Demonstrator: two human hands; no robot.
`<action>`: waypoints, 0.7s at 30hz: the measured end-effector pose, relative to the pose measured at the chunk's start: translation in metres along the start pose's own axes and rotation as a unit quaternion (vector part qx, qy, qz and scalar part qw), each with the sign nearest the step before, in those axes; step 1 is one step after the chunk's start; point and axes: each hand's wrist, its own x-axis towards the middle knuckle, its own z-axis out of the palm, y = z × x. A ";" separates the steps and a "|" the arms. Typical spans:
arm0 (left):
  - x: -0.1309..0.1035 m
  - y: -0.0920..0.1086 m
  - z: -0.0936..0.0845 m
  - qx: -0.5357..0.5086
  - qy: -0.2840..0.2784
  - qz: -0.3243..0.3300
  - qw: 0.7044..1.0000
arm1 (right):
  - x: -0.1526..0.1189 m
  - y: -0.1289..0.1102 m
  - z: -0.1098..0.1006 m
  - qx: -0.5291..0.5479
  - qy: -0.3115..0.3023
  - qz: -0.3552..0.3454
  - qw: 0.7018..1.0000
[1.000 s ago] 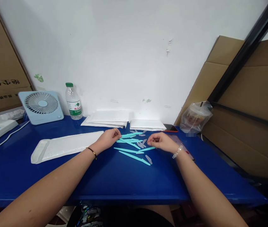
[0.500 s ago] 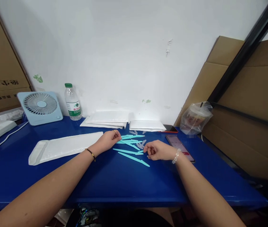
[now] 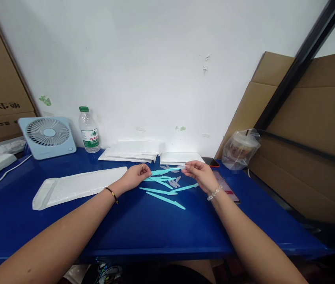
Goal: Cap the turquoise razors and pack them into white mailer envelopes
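Observation:
Several thin turquoise knife-shaped pieces lie spread on the blue table. My left hand is closed in a pinch at the left end of a turquoise piece, beside the others. My right hand pinches a small pale item at the right end of the upper turquoise piece. Small translucent strips lie between my hands. A long white padded envelope rests left of my left hand, partly behind my wrist.
Stacked white envelopes lie by the wall. A bottle and a blue fan stand back left. A phone and a bagged cup are on the right, near cardboard.
My right hand has moved up and away from the lower turquoise pieces and now pinches a small pale item. The view has shifted slightly. My left hand keeps its pinch.

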 end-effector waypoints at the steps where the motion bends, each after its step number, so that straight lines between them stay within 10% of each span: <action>1: 0.000 0.000 0.000 0.004 0.000 -0.001 1.000 | 0.000 0.001 0.001 0.002 -0.007 0.003 1.000; 21: -0.002 0.002 0.008 0.011 -0.028 0.014 0.999 | 0.000 0.005 0.004 -0.047 -0.071 0.023 0.996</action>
